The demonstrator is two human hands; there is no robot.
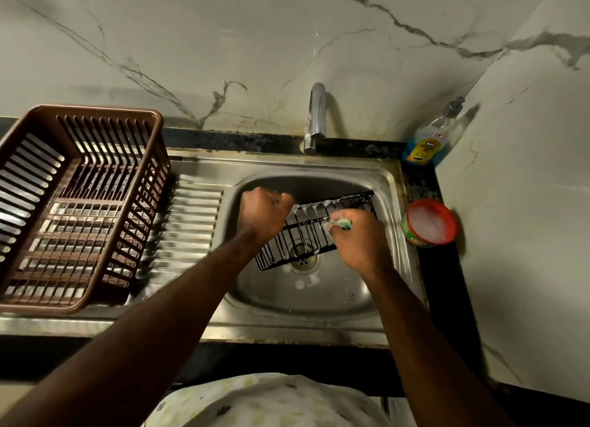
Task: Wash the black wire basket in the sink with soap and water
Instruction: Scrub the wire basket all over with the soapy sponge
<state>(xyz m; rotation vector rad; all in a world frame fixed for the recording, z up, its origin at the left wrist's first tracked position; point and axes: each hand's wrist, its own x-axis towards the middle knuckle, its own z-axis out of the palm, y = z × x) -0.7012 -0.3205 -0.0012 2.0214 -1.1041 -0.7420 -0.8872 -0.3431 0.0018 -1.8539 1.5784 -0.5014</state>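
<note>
The black wire basket (300, 235) stands tilted in the steel sink (319, 295), over the drain, with white suds along its upper rim. My left hand (263, 212) grips the basket's upper left corner in a closed fist. My right hand (357, 238) is closed on a green and yellow sponge (341, 223) pressed against the basket's wires near its right side. The faucet (316, 116) rises behind the bowl; no water is visibly running.
A brown plastic dish rack (73, 203) sits on the ribbed drainboard (188, 215) at left. A clear soap bottle with blue liquid (431, 139) stands in the back right corner. A red-rimmed tub of soap paste (429, 223) rests on the dark counter right of the sink.
</note>
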